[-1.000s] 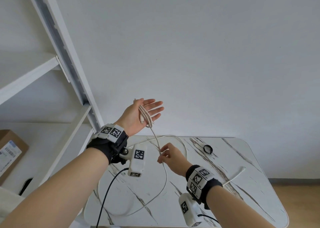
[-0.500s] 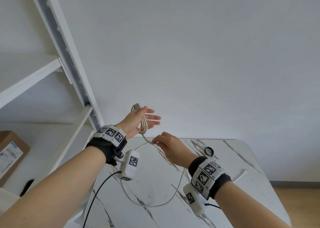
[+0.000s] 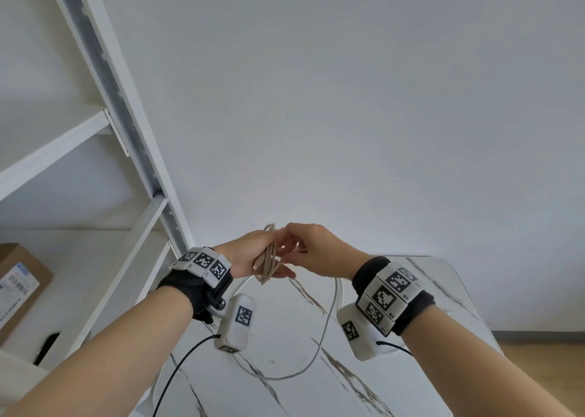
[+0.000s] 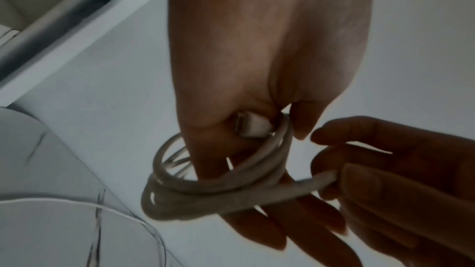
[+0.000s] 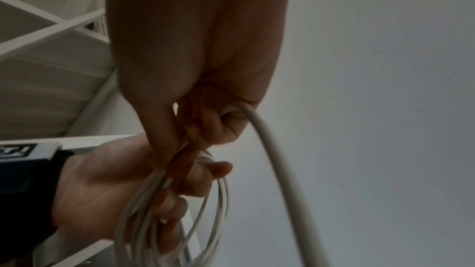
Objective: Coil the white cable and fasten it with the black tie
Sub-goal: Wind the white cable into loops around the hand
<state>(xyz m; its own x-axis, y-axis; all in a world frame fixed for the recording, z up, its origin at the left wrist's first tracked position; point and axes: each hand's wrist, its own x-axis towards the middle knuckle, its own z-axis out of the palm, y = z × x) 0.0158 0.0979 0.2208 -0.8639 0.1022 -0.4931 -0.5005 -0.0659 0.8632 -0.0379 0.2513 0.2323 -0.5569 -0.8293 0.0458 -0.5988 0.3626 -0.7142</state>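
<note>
The white cable (image 3: 268,260) is wound in several loops round my left hand (image 3: 251,252), held up above the table's far edge. In the left wrist view the thumb pins the cable's plug (image 4: 253,127) against the palm, and the fingers stick straight through the coil (image 4: 218,190). My right hand (image 3: 316,249) touches the left hand's fingers and pinches the running cable (image 5: 257,129) beside the loops. From there the slack (image 3: 329,321) hangs down and curves over the table. The black tie is hidden behind my right wrist.
A white marble-pattern table (image 3: 443,277) lies below both hands. A white shelf frame (image 3: 126,116) stands at the left with a cardboard box (image 3: 19,277) on the floor beside it. A black camera lead (image 3: 177,369) hangs from my left wrist.
My right hand rose from above the table to the left hand, bringing the cable with it. The left hand dropped slightly and the slack on the table shrank.
</note>
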